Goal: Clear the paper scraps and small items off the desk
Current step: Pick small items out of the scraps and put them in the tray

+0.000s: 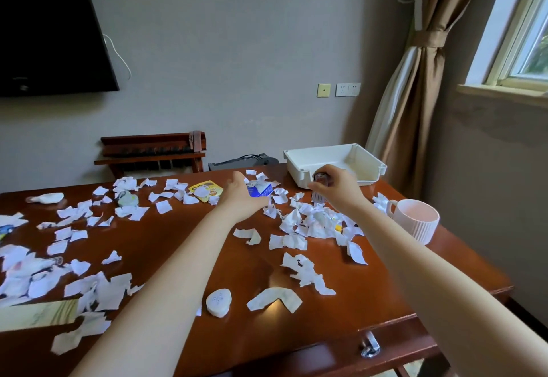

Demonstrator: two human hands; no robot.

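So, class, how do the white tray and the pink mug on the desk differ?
The white tray is wide, shallow and smooth-walled; the pink mug is round, deep and ribbed. The tray sits at the desk's far edge, the mug at its right edge. Both stand upright.

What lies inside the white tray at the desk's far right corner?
The white tray shows only bare white floor and walls. Its near wall and the right hand, gripping a small object, hide the front strip of its floor.

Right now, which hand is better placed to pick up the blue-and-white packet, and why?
Left: the left hand is open beside the blue-and-white packet, while the right hand grips a small object by the white tray.
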